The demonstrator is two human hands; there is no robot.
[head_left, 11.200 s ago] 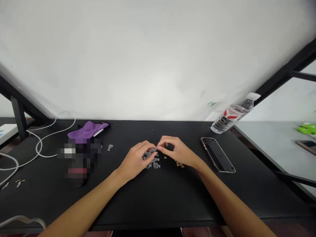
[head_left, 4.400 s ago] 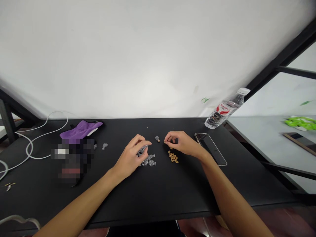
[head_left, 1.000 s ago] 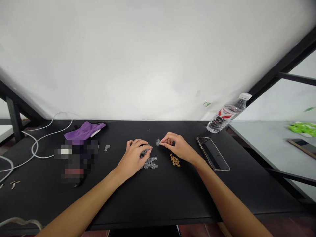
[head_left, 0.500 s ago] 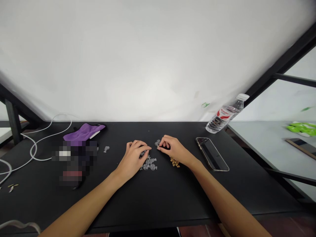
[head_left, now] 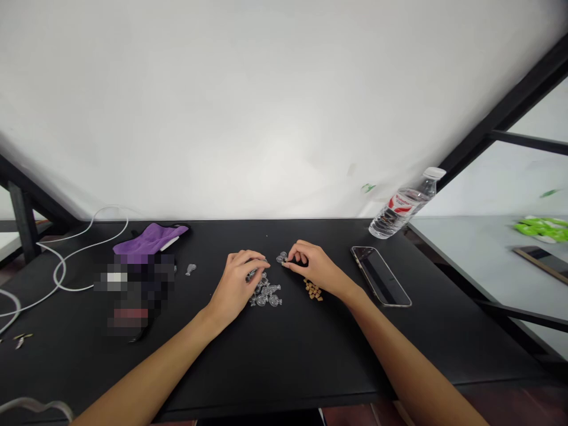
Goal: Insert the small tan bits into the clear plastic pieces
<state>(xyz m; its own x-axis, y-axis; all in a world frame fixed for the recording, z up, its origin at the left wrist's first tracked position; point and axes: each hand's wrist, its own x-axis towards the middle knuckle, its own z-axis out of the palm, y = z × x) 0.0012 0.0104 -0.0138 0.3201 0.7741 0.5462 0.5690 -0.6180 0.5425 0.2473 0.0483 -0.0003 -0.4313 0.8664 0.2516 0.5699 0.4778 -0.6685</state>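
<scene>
My left hand (head_left: 241, 275) hovers over a pile of tiny clear bottles (head_left: 268, 291), fingers curved. A bit of one small clear bottle (head_left: 265, 260) shows between its thumb and fingertips, mostly hidden. Just to the right, my right hand (head_left: 306, 260) is closed in a pinch; what lies between its thumb and forefinger is too small to name. Beside those fingertips are a few more clear round bottles (head_left: 280, 257). Below the right palm lies a heap of small tan pieces (head_left: 313, 290), like little corks.
A phone (head_left: 380, 276) lies right of my right forearm, with a water bottle (head_left: 403, 204) standing behind it. On the left are a single clear piece (head_left: 190, 270), a purple cloth item (head_left: 153, 238), a blurred-out object (head_left: 133, 296) and a white cable (head_left: 60, 266).
The left fingers have lifted and parted slightly, showing more of the clear bottles under them. The right hand has barely shifted and keeps its pinch.
</scene>
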